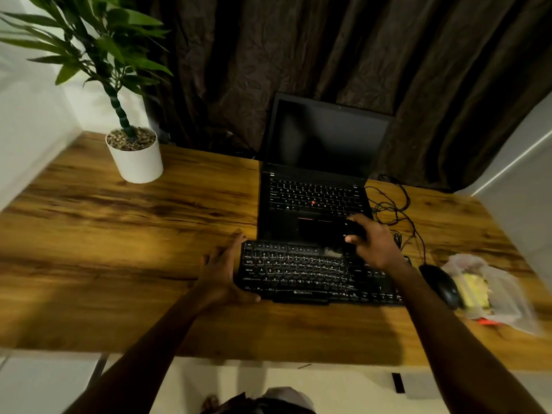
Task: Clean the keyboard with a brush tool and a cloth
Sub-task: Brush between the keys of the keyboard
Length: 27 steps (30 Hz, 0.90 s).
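A black keyboard (310,273) lies on the wooden desk (119,234) in front of an open laptop. My left hand (222,271) holds the keyboard's left end, thumb along its front edge, fingers straight against its side. My right hand (372,242) grips a black brush tool (352,230) above the keyboard's upper right. The brush's pale bristles (333,252) touch the top key rows. A yellow cloth (475,289) lies inside a clear plastic bag at the right.
The black laptop (313,201) stands open with a dark screen just behind the keyboard. A black mouse (442,283) and tangled cables (391,204) lie right of it. A potted plant (136,158) stands at the back left. The plastic bag (495,294) sits near the desk's right edge.
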### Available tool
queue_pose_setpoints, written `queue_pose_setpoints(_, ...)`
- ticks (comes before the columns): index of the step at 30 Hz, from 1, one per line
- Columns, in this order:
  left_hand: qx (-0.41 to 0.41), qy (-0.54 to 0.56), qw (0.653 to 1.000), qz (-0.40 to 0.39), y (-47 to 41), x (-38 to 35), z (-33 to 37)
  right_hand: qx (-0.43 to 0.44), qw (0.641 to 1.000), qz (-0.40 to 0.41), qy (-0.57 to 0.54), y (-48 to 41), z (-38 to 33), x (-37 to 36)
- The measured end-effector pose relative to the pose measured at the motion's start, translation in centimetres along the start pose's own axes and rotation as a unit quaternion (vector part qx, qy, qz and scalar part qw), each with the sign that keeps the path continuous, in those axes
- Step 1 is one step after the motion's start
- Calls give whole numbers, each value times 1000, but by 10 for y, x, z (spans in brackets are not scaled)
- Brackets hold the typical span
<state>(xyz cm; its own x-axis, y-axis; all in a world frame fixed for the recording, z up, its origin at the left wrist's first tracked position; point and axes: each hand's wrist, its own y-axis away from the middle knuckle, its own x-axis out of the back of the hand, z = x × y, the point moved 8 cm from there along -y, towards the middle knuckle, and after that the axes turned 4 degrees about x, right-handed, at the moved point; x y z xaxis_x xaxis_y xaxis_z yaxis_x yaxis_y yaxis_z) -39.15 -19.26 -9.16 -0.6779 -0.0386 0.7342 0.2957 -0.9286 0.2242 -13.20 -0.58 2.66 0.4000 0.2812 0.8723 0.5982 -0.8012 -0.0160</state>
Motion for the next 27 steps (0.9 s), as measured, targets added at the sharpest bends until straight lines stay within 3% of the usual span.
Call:
queue_pose_setpoints(6,8,3,1000,-1,0,-1,-1,-6,997,1,71,4,8,14)
queue_pose_setpoints(13,0,-6,1000,-1,0,-1,-1,6,1000,4,9,-1,-9,-4)
queue_pose_setpoints(19,1,-7,1000,1,0,-4,0,3,998,-8,62,5,-3,0)
queue_pose_setpoints(27,11,-6,1000,1,-4,-2,-1,41,998,7,-53,-10,-57,-32)
